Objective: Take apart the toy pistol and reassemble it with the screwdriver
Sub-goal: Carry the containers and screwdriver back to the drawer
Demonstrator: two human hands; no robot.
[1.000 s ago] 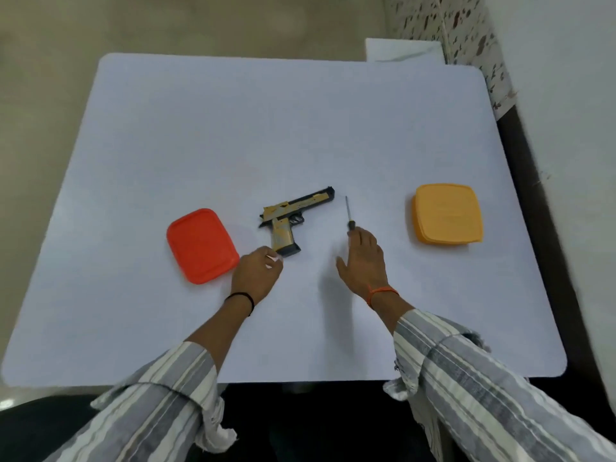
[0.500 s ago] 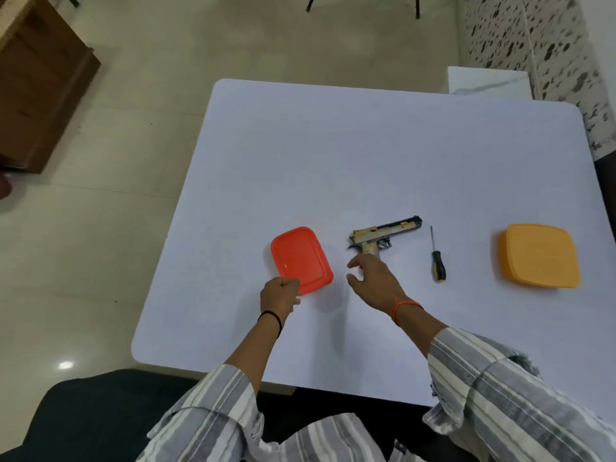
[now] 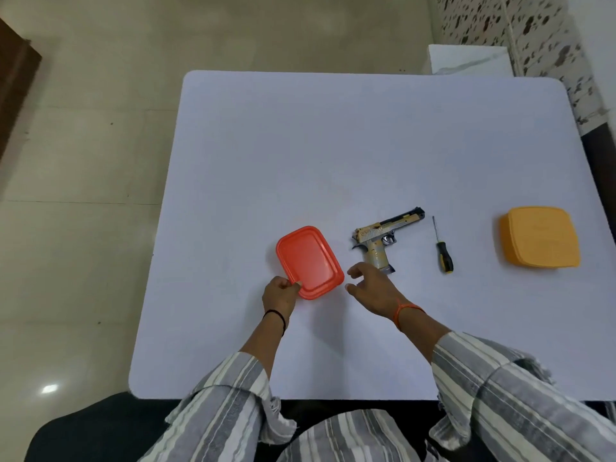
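The white counter (image 3: 333, 145) carries everything. Largest on it is the yellow box (image 3: 540, 241), well off to the right of both grips and untouched. Next is the red box (image 3: 310, 261): the left grip (image 3: 279, 296) pinches its near corner, thumb on the lid rim and fingers curled beneath. The right grip (image 3: 370, 288) hovers released, fingers spread and holding nothing, just right of that box.

The toy pistol (image 3: 383, 236) lies whole on its side just beyond the right grip, its butt nearly at the knuckles and its barrel pointing away to the right. The screwdriver (image 3: 443, 251) lies further right of the pistol, apart from it, handle toward the person.

The step appears to be opening the red box, probably to hold screws and parts. To do it well, the left grip should hold the base down while the right peels the lid up from the opposite edge, slowly, so the box does not slide into the pistol.
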